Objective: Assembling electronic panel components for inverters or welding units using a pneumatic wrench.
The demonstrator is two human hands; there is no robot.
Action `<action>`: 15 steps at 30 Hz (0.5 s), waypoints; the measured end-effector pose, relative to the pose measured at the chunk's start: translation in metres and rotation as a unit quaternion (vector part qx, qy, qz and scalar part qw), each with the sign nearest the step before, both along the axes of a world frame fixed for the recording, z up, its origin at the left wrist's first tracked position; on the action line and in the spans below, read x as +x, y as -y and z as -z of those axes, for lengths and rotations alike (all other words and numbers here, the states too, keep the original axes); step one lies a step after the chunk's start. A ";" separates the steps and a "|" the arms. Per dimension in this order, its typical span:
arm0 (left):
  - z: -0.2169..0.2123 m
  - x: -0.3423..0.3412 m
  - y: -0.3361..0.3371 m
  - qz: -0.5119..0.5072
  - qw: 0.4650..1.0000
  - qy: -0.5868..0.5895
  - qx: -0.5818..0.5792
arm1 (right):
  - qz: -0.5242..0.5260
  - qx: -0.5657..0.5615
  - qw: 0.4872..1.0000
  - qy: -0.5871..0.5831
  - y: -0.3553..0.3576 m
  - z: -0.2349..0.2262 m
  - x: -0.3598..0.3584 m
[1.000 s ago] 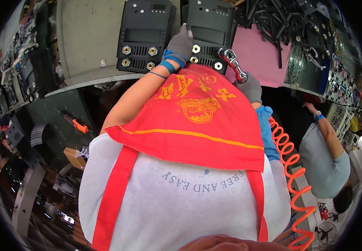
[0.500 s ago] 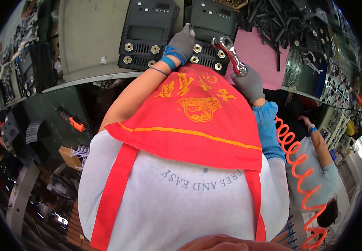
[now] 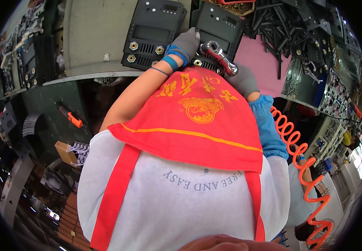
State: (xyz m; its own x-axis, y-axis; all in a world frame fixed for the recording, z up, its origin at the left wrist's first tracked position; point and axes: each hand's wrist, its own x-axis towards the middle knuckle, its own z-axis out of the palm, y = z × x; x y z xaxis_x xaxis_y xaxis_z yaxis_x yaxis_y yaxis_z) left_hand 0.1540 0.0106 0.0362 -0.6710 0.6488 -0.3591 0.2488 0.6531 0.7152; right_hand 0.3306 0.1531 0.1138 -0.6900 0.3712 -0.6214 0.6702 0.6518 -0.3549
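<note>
In my gloved right hand [image 3: 243, 80] is a chrome and red ratchet wrench [image 3: 223, 59], my fingers closed round its handle. The wrench's round head sits over the brass hex nuts at the lower left of a black front panel [image 3: 218, 29]; whether it is seated on a nut is hidden. My gloved left hand [image 3: 187, 44] is at that panel's left edge, fingers together against it; the fingertips are partly hidden. Left of it lies a second black panel [image 3: 154, 31], with several brass nuts [image 3: 133, 45] along its slotted lower part.
A pink sheet [image 3: 262, 62] lies right of the panels. Beyond it is a heap of black strips [image 3: 271, 27]. At the back stands a tray of small parts [image 3: 241, 8]. An orange coiled hose [image 3: 300, 148] hangs by my right arm, with another person [image 3: 302, 201] behind.
The wrench head has moved left and a little down across the panel, from the right-hand nuts to the left-hand ones. My left hand has stayed at the panel's edge.
</note>
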 end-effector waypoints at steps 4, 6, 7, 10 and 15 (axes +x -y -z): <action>-0.003 0.003 -0.004 -0.020 0.999 -0.004 -0.029 | 0.015 -0.010 0.999 -0.044 0.003 -0.003 0.008; 0.000 0.004 -0.004 -0.024 0.999 -0.013 -0.019 | 0.001 0.006 0.999 -0.049 0.005 -0.005 0.007; 0.001 0.001 -0.003 -0.013 0.999 -0.009 -0.030 | 0.002 0.013 0.999 -0.034 0.006 -0.008 0.002; -0.005 -0.004 -0.004 0.017 0.998 -0.020 -0.054 | -0.007 0.023 0.999 -0.023 0.004 -0.010 -0.004; -0.011 -0.001 0.001 0.018 0.999 -0.016 -0.049 | -0.027 0.020 0.999 -0.024 0.006 -0.003 -0.001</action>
